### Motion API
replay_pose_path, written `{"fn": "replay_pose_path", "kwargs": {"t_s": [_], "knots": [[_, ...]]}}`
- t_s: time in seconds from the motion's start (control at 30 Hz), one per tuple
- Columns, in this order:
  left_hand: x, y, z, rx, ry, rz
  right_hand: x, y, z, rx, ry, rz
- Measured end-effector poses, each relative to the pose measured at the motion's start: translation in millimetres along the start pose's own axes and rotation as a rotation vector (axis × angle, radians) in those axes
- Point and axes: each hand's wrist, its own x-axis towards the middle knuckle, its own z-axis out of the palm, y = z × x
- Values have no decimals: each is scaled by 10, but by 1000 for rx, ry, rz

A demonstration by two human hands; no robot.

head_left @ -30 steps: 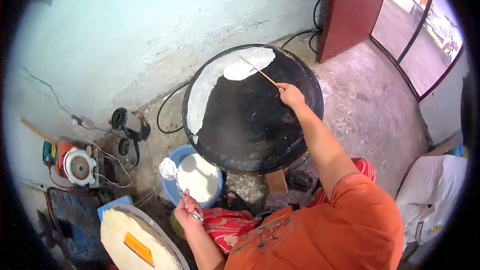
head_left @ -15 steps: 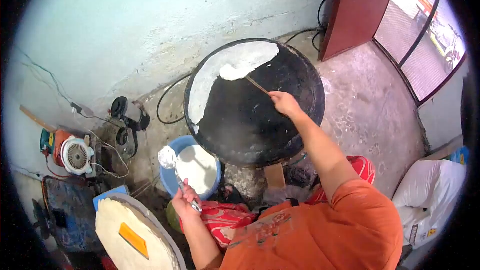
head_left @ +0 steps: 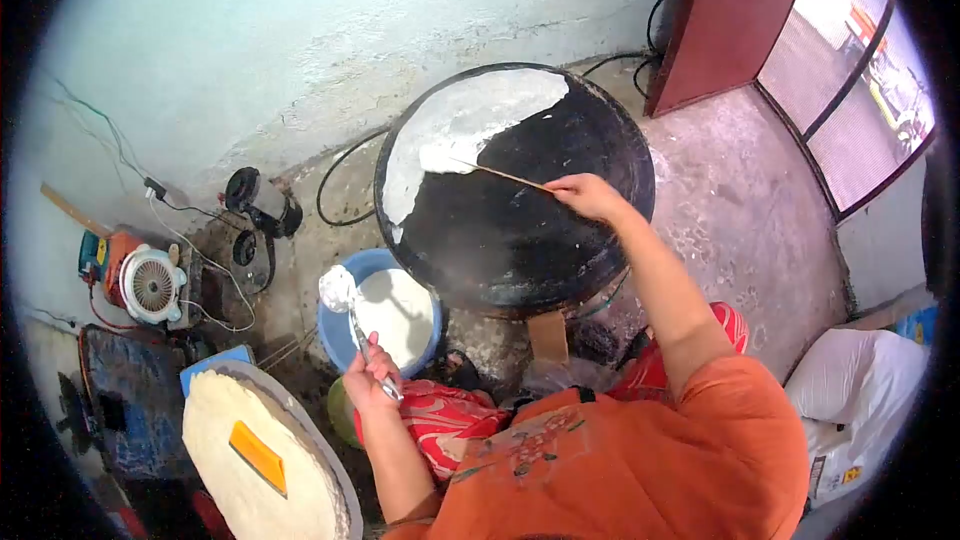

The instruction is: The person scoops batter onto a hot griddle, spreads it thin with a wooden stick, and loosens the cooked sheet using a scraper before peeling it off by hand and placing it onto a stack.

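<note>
My right hand (head_left: 588,197) grips a thin wooden stick (head_left: 515,178) whose far end lies in white batter (head_left: 450,157) on a large round black griddle (head_left: 520,250). A thin white layer (head_left: 490,100) covers the griddle's far and left part. In my left hand (head_left: 372,377) is a metal ladle (head_left: 338,288), its batter-coated bowl held above the left side of a blue basin (head_left: 333,332). White batter (head_left: 405,315) fills much of that basin. At the lower left, a stack of pale round flatbreads (head_left: 225,430) carries a yellow-orange scraper (head_left: 258,457).
A small blower (head_left: 153,282) with cables stands by the left wall. A black metal device (head_left: 262,210) sits nearer the griddle. White sacks (head_left: 860,380) lie at the right. Behind the griddle, a black hose (head_left: 335,220) runs along the floor near a red door (head_left: 720,25).
The stick's far end has moved left and slightly down, carrying the batter mound with it. White batter now covers more of the griddle's upper left. My left hand and ladle stay almost in place.
</note>
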Motion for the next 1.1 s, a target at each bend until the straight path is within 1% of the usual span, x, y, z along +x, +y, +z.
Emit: {"fn": "replay_pose_path", "kwargs": {"t_s": [0.03,0.1,0.17,0.2,0.23,0.3,0.37,0.4,0.43,0.5,0.57,0.6,0.63,0.7,0.77,0.83,0.87,0.9,0.97,1.03,1.07,1.1], "knots": [[11,3,21,-5,-6,-1,-199,-96,-136,-45,53,141],[-3,-7,-16,-2,2,10,-252,185,15,-40,393,236],[-24,-38,17,9,6,37,-127,296,253,83,348,155],[-22,-51,47,31,10,46,-73,223,429,28,291,36],[-36,-45,54,53,17,54,-60,31,553,-1,187,63],[-7,-4,-9,37,-15,18,-168,-296,505,-11,92,57],[-5,16,-5,9,25,-7,-113,-99,338,-18,-34,26],[-4,33,-55,13,-32,-22,-286,-313,141,-5,-8,136],[-18,25,-43,5,-32,-17,-322,-316,112,-80,77,183],[-43,-13,4,21,32,31,-251,-218,358,-45,240,223],[-44,-16,12,32,19,53,-156,-174,672,-44,145,69],[-55,-13,6,31,3,40,-241,-352,653,-26,83,61],[-67,-7,-4,31,-12,25,-294,-402,583,-29,80,60],[-66,24,-10,18,13,33,-360,-361,370,2,-74,42],[-66,33,-12,34,31,19,-282,-155,405,23,-48,45],[-58,26,-20,43,37,37,-335,-195,616,12,149,108],[-59,43,-21,63,39,53,-356,-279,727,29,61,147],[-48,60,-32,62,42,58,-400,-375,827,-2,69,2],[-51,83,-78,49,-20,25,-511,-507,779,-135,29,-6],[-55,98,-82,34,-5,25,-709,-690,553,-273,0,66],[-54,111,-93,28,-2,24,-819,-749,429,-243,-10,85],[-52,126,-117,21,2,23,-882,-669,384,-233,68,49]]}}
